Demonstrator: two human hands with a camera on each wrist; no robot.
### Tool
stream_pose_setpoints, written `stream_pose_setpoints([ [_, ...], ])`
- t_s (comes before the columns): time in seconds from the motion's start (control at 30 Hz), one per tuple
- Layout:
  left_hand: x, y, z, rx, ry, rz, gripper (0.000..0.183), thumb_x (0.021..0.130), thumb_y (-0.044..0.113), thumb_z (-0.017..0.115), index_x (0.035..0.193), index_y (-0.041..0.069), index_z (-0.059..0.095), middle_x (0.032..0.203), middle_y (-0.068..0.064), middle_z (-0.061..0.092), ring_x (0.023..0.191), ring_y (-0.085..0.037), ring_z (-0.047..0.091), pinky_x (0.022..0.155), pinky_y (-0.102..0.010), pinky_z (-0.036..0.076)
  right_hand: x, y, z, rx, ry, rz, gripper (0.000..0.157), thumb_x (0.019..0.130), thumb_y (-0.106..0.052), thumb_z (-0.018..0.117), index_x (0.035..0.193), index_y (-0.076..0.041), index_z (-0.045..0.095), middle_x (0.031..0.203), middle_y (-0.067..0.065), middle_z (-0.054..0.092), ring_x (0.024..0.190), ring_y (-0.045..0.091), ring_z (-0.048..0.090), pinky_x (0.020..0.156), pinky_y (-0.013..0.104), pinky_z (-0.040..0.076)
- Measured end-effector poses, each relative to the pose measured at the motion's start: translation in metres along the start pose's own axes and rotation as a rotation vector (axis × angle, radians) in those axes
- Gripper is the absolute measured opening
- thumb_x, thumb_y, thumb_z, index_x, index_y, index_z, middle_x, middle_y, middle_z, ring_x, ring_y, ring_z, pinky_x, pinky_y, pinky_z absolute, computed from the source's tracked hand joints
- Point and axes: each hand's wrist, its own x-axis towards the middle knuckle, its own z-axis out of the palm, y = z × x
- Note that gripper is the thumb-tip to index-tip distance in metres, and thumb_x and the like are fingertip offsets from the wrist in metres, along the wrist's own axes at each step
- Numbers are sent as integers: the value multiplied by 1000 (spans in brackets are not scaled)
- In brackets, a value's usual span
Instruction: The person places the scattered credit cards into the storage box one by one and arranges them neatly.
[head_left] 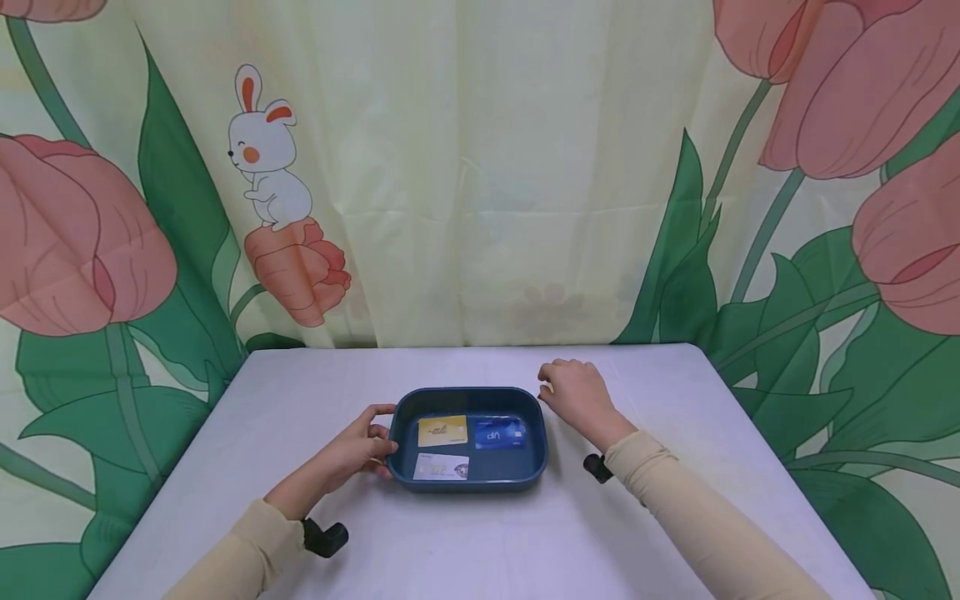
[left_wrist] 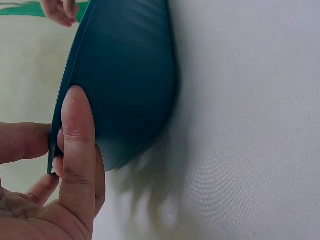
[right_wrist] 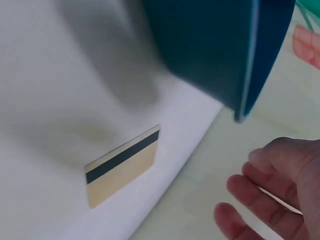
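Note:
A dark blue rectangular tray (head_left: 468, 485) sits on the table. Inside it lie a yellow card (head_left: 442, 431) at the back left, a white card (head_left: 441, 467) at the front left and a blue card (head_left: 500, 433) on the right. My left hand (head_left: 352, 450) grips the tray's left end, thumb and fingers at the rim. Beyond the tray's back right corner hovers my right hand (head_left: 577, 396), fingers loosely bent and holding nothing. In the right wrist view a gold card (right_wrist: 125, 165) with a dark stripe lies on the table beside the tray; the head view hides it.
A white cloth covers the table (head_left: 420, 550). Behind it hangs a curtain (head_left: 465, 183) printed with tulips and a rabbit. Black devices (head_left: 326, 538) are strapped to both wrists.

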Motion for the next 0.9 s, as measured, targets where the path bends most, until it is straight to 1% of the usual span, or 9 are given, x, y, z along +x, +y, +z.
stream_pose_setpoints([
  [0.13,0,-1,0,-5,2,-6,68,95,-2,61,156,12,32,102,-13,53,73,-24,62,64,-32,61,-2,7,7,14,-78,50,18,88,-21,78,102,-9,77,93,9,74,83,31,70,73,50,57],
  [0.33,0,-2,-1,-10,0,-6,69,95,-2,62,156,13,32,102,-13,53,71,-24,62,64,-33,61,-9,16,20,10,-190,112,24,88,-18,74,107,-5,75,98,12,72,85,33,70,73,50,57],
  [0.47,1,-2,-1,-13,-3,-2,69,95,-2,62,156,13,33,102,-12,52,72,-24,61,63,-33,61,-13,21,26,23,-278,159,25,88,-19,74,108,-4,73,94,12,68,85,32,66,74,51,55],
  [0.57,1,-2,1,-13,-7,-1,69,95,-2,62,155,13,33,102,-12,53,72,-23,62,63,-32,61,-16,23,30,47,-351,201,28,89,-19,74,111,-2,71,93,12,64,84,31,62,76,51,54],
  [0.63,1,-2,1,-17,-9,-3,68,95,-1,62,155,13,33,102,-12,53,72,-23,62,64,-32,61,-17,25,33,62,-385,224,30,89,-19,74,114,-2,71,95,13,63,85,29,59,78,50,54],
  [0.73,1,-3,1,-14,-10,0,68,95,-1,62,155,13,33,102,-12,53,71,-23,62,64,-32,61,-18,28,36,87,-400,244,32,89,-18,74,117,-2,71,97,13,62,86,29,58,79,50,54],
  [0.9,3,-4,-1,-17,-3,10,69,95,-2,62,155,13,33,101,-12,53,70,-23,62,63,-33,61,-18,34,40,103,-368,226,25,89,-14,72,112,-3,72,101,17,64,93,33,61,83,52,56],
])
